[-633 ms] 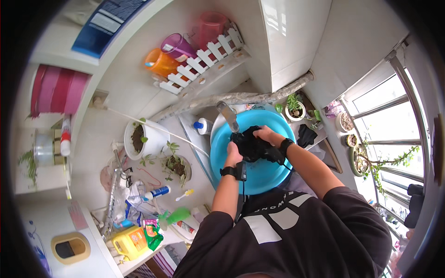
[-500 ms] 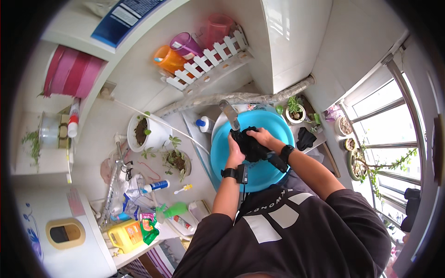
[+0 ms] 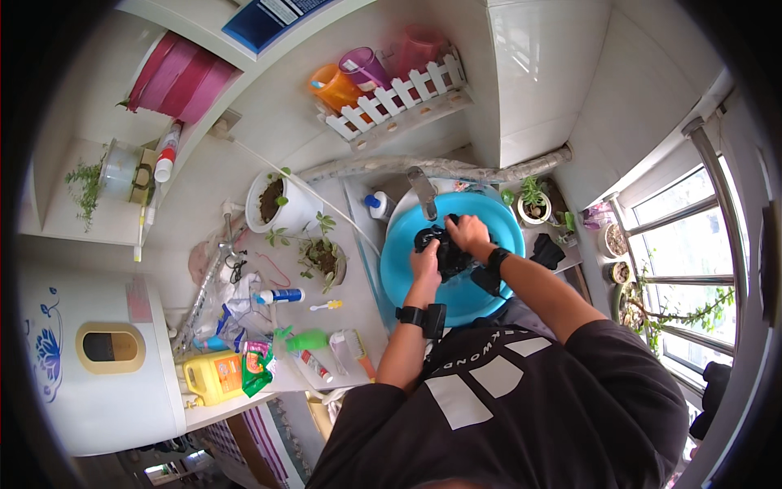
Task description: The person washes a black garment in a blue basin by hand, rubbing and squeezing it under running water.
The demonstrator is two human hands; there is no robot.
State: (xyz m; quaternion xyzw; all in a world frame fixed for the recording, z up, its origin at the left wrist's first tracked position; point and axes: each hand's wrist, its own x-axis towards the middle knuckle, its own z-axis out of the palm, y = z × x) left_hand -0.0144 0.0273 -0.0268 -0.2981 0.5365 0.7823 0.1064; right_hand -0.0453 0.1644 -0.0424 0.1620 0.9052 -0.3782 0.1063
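Both of my hands work over a light blue basin (image 3: 397, 281) with a wet, bunched black cloth (image 3: 453, 259) between them. My left hand (image 3: 425, 264) is closed round its left side. My right hand (image 3: 469, 235) grips it at the upper right, fingers curled in. What sort of garment the cloth is, I cannot tell. A faucet (image 3: 422, 194) reaches over the basin's far rim, just beyond my hands. Each wrist wears a black band, the left one with a box on it. Below my right wrist hangs a dark shape, partly hidden.
Left of the basin stand a blue-capped bottle (image 3: 378, 205), a white pot (image 3: 297, 213) and a small plant. The counter holds a yellow jug (image 3: 213, 379), a green spray bottle (image 3: 305, 340) and a toothbrush (image 3: 327, 306). Another black cloth (image 3: 547, 251) lies right, near a potted succulent (image 3: 533, 208).
The view has swung, shifting the surroundings to the right. My hands have changed their hold on the black cloth, which now looks more tightly bunched.
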